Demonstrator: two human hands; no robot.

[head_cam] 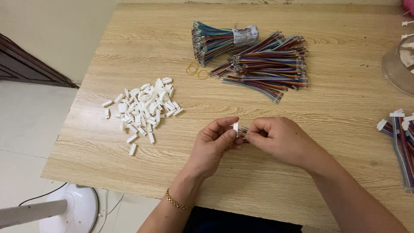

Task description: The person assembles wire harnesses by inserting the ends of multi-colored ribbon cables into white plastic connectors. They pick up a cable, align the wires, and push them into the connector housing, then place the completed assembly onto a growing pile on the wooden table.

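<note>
My left hand (pixel 212 146) pinches a small white plastic connector housing (pixel 235 126) between thumb and fingers. My right hand (pixel 278 139) grips the end of a short multicoloured ribbon wire (pixel 243 130), its tip touching the housing. Both hands meet over the wooden table (pixel 345 99), near its front middle. A gold bracelet sits on my left wrist. Most of the wire is hidden inside my right hand.
A heap of white connector housings (pixel 144 107) lies to the left. Bundles of multicoloured wires (pixel 267 64) lie at the back, one bound with a wrap, beside two rubber bands (pixel 197 71). Finished wires (pixel 401 138) lie at the right edge, a clear container (pixel 399 67) beyond. A white fan base stands on the floor.
</note>
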